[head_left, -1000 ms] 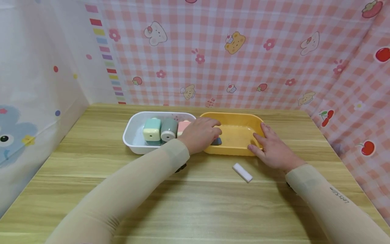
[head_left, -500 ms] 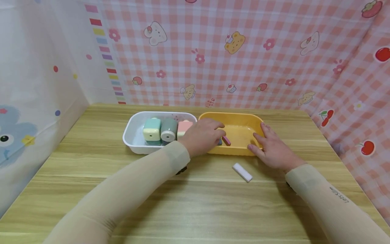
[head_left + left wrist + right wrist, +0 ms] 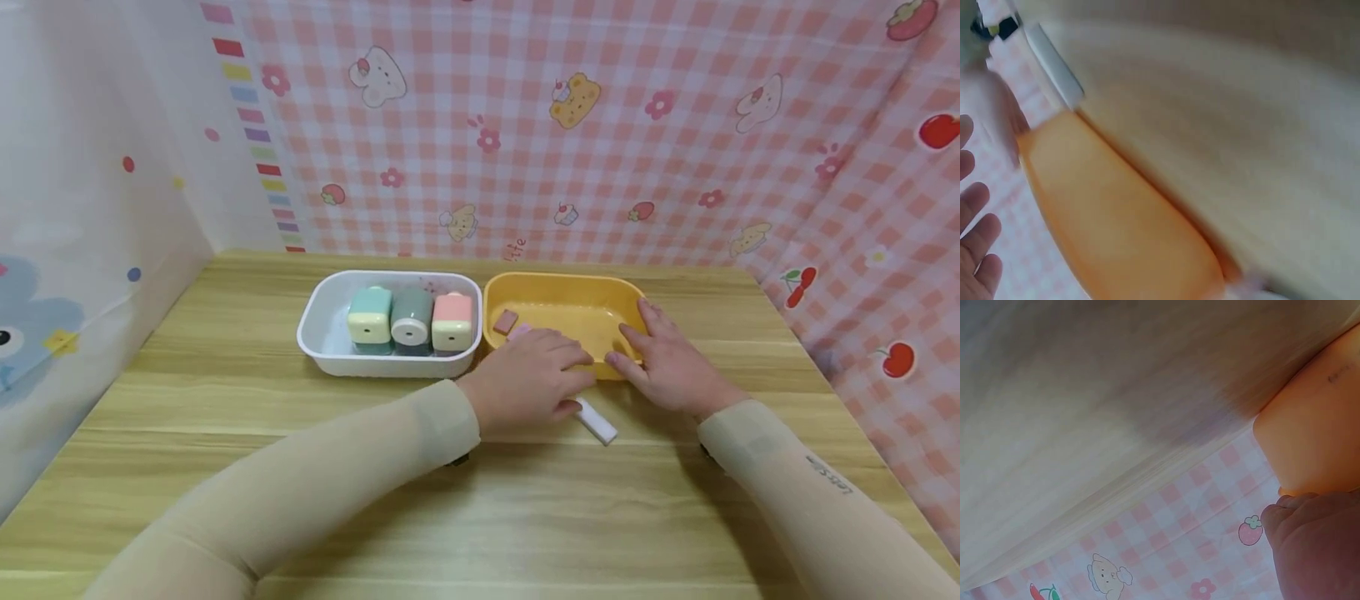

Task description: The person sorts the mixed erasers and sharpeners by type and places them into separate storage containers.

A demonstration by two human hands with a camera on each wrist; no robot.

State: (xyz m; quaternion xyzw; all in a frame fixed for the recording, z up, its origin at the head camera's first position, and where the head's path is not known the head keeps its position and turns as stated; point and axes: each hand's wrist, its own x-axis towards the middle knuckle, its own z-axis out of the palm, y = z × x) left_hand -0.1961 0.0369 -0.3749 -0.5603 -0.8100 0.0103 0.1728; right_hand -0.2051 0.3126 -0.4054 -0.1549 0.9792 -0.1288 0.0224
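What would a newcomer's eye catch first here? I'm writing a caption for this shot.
Two trays stand side by side at mid-table: a white tray with three pastel blocks in a row, and a yellow tray. The left hand reaches a white eraser on the wood; the right hand rests on the yellow tray's rim.

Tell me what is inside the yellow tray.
In the yellow tray a small brownish-pink block lies near its left wall, with a paler pink piece beside it. The left hand covers the tray's near left corner.
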